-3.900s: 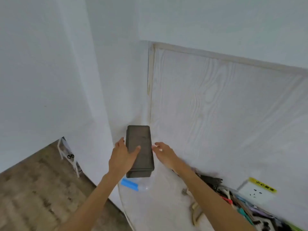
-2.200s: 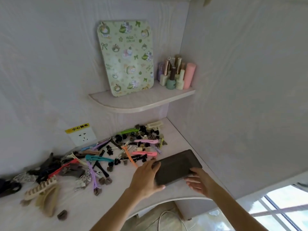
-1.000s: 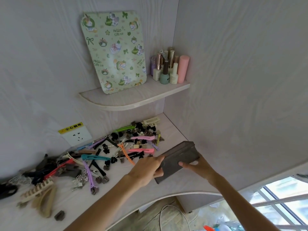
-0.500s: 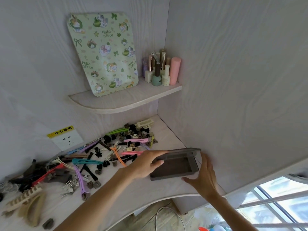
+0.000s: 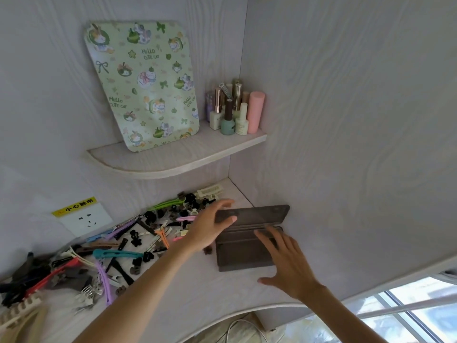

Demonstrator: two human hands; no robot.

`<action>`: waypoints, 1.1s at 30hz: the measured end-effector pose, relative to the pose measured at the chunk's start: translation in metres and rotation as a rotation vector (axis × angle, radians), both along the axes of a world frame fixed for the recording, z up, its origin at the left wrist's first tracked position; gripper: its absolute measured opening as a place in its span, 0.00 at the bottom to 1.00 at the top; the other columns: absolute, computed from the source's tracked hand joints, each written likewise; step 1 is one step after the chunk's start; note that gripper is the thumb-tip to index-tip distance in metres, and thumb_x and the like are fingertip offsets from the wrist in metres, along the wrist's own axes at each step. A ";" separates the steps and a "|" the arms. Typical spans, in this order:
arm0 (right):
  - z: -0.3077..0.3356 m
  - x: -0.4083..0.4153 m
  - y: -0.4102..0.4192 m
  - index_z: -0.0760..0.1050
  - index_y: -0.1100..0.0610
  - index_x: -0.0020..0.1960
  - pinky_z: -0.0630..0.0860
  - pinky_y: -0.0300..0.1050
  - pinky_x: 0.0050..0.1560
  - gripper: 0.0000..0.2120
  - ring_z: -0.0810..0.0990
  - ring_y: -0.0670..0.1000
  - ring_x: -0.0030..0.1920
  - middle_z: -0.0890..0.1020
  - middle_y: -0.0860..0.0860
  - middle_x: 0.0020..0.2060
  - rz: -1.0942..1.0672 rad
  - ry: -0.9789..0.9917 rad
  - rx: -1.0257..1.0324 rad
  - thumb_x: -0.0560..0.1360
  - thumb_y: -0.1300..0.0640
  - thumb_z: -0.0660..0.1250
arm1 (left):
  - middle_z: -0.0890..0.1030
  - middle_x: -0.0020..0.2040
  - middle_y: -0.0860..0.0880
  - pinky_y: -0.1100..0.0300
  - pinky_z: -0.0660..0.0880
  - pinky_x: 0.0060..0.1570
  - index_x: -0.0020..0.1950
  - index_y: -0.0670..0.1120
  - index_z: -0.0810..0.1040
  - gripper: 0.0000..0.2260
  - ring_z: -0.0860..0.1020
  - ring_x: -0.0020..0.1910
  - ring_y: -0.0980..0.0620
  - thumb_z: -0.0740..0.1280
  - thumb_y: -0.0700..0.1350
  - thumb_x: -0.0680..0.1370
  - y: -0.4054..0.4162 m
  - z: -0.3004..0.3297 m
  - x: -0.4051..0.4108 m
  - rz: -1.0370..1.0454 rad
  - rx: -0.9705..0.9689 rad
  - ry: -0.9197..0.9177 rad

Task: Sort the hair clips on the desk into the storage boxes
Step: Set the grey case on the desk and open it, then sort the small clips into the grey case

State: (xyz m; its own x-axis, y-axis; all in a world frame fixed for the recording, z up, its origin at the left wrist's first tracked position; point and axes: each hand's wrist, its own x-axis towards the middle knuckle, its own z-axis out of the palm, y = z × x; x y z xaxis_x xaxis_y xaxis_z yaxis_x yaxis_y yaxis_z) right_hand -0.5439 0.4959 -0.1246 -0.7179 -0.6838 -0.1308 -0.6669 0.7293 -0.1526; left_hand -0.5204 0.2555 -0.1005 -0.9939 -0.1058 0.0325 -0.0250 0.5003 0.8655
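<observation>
A dark grey storage box (image 5: 241, 254) lies flat on the desk (image 5: 197, 293), close to the right side wall. Its upper grey piece (image 5: 259, 214), a lid or a second tray, is raised above the far edge. My left hand (image 5: 210, 227) grips that piece at its left end. My right hand (image 5: 286, 262) is spread open, its fingers resting on the box's right part. Several hair clips (image 5: 138, 233) of many colours lie scattered from the desk's left end to the box, among them a teal clip (image 5: 116, 254) and a purple clip (image 5: 103, 280).
A corner shelf (image 5: 173, 159) above the desk carries a green cat-print board (image 5: 143, 82) and several small bottles (image 5: 235, 112). A wall socket (image 5: 84, 219) with a yellow label sits at the left. Beige claw clips (image 5: 19, 318) lie at the bottom left. The desk's curved front edge (image 5: 247, 310) runs below my arms.
The grey box has gone from tilted in both hands to lying flat on the desk. My left hand has raised its upper piece, and my right hand has moved onto the box.
</observation>
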 end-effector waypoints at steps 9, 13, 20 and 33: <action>-0.037 -0.008 -0.021 0.49 0.42 0.75 0.62 0.46 0.67 0.31 0.66 0.50 0.68 0.62 0.48 0.72 -0.031 0.180 -0.201 0.74 0.32 0.44 | 0.82 0.56 0.51 0.62 0.77 0.45 0.63 0.50 0.74 0.16 0.81 0.52 0.53 0.67 0.50 0.76 -0.025 -0.046 -0.020 0.364 -0.328 0.306; -0.045 -0.020 -0.030 0.44 0.41 0.75 0.49 0.55 0.74 0.36 0.48 0.53 0.75 0.44 0.48 0.77 -0.004 0.196 -0.035 0.72 0.29 0.49 | 0.67 0.72 0.50 0.55 0.67 0.66 0.75 0.51 0.60 0.28 0.68 0.69 0.50 0.66 0.45 0.77 -0.034 -0.060 0.001 0.213 -0.409 0.277; -0.056 -0.020 -0.043 0.48 0.41 0.74 0.48 0.58 0.73 0.33 0.46 0.54 0.76 0.45 0.46 0.77 -0.060 0.191 -0.027 0.73 0.30 0.46 | 0.71 0.68 0.47 0.69 0.72 0.36 0.70 0.50 0.67 0.20 0.77 0.39 0.58 0.61 0.38 0.78 -0.057 -0.057 0.078 0.424 -0.516 0.243; -0.044 -0.041 -0.092 0.54 0.44 0.74 0.48 0.55 0.74 0.26 0.53 0.51 0.75 0.57 0.47 0.75 0.064 0.336 -0.050 0.78 0.38 0.48 | 0.58 0.76 0.55 0.53 0.53 0.74 0.74 0.56 0.59 0.20 0.55 0.75 0.53 0.52 0.47 0.82 -0.090 -0.100 0.145 0.204 -0.830 -0.046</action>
State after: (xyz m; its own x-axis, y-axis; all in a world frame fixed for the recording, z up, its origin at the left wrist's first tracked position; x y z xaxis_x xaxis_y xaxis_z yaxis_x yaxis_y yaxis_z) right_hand -0.5846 0.4040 -0.1687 -0.6708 -0.7283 0.1404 -0.7299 0.6818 0.0491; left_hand -0.3758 0.1656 -0.2001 -0.9601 -0.2427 0.1386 -0.2097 0.9534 0.2170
